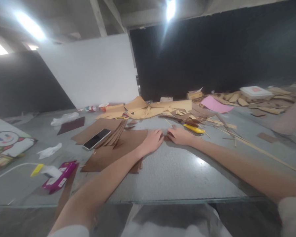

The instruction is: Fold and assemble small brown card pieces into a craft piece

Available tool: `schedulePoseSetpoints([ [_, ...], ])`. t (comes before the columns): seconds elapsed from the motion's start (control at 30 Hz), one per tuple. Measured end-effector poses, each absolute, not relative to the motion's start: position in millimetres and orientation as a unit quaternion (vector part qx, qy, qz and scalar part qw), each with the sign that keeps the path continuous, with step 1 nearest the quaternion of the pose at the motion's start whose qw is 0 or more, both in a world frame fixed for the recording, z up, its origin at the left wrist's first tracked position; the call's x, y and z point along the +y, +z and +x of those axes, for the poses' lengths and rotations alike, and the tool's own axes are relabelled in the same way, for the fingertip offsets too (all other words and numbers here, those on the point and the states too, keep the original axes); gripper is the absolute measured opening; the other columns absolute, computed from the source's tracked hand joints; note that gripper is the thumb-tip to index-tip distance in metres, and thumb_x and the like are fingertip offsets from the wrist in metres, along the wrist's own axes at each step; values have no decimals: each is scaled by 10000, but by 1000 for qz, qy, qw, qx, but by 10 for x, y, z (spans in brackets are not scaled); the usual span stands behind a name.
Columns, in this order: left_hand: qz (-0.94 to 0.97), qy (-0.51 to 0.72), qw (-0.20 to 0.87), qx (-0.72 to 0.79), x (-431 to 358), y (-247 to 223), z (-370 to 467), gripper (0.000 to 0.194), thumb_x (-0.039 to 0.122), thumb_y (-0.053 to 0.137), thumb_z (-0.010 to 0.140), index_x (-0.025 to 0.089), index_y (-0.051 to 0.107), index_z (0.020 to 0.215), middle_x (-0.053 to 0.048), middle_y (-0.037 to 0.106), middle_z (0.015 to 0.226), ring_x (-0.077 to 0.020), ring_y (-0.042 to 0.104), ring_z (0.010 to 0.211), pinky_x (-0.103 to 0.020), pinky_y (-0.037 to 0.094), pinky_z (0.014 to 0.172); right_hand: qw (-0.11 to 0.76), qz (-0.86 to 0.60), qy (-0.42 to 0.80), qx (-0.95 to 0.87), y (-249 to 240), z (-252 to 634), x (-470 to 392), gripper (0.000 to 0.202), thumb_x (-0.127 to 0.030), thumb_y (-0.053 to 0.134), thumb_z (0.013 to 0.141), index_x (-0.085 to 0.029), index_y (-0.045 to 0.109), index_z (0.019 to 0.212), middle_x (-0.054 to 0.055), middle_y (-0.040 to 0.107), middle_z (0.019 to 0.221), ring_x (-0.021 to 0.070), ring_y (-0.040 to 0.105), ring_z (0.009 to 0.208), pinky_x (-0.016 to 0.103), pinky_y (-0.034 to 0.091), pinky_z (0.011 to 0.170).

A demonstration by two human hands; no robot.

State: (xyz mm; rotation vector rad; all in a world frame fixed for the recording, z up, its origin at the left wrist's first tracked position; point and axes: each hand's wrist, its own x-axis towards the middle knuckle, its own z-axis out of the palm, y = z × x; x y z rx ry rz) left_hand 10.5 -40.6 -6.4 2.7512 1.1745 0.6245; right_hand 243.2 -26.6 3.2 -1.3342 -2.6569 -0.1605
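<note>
My left hand (153, 140) and my right hand (179, 136) come close together at the middle of the table, fingers bent in. A small brown piece (166, 138) shows in the gap between the fingertips, and both hands appear to pinch it; most of it is hidden. Under and beside my left wrist lie large brown sheets (129, 141), either leather or card, partly stacked. A yellow utility knife (194, 129) rests just beyond my right hand, among thin offcut strips (213, 122).
Left stand a phone (96, 139) on brown sheets, a purple pack (60, 177), crumpled tissue (49, 150) and a printed bag (7, 141). Tan sheets (138, 107), a pink sheet (216, 103) and a white box (256, 92) line the back. A long strip (266, 153) crosses the right. The glassy table edge (167, 200) is nearest me.
</note>
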Motion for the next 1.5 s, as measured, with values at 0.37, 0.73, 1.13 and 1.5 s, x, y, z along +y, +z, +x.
schedulePoseSetpoints([
  [0.37, 900, 213, 50, 377, -426, -34, 118, 165, 223, 438, 1110, 204, 589, 1047, -104, 663, 1117, -275, 610, 1140, -432, 509, 1041, 93, -462, -57, -880, 10, 2439, -271, 364, -406, 370, 1151, -158, 625, 1230, 140, 780, 1010, 219, 677, 727, 317, 258, 634],
  [0.73, 891, 245, 52, 380, -464, -2, 122, 174, 222, 448, 1117, 211, 617, 1078, -93, 686, 1136, -274, 608, 1159, -440, 510, 1068, 115, -425, -41, -897, 24, 2440, -272, 376, -467, 438, 1146, -186, 670, 1238, 97, 760, 903, 224, 672, 779, 289, 287, 655],
  [1.13, 896, 255, 63, 358, -450, -23, 116, 187, 208, 482, 1109, 197, 646, 1200, -102, 713, 1241, -273, 603, 1241, -446, 499, 1108, 122, -426, -47, -895, -33, 2453, -233, 354, -425, 454, 1130, -194, 696, 1248, 104, 763, 926, 229, 679, 793, 287, 302, 667],
  [1.5, 897, 248, 60, 361, -418, -48, 102, 275, 53, 472, 987, 181, 645, 1157, -116, 694, 1224, -277, 588, 1247, -450, 494, 1136, 133, -417, -47, -898, -64, 2457, -214, 344, -433, 483, 1119, -199, 709, 1229, 84, 766, 851, 225, 659, 734, 297, 271, 645],
])
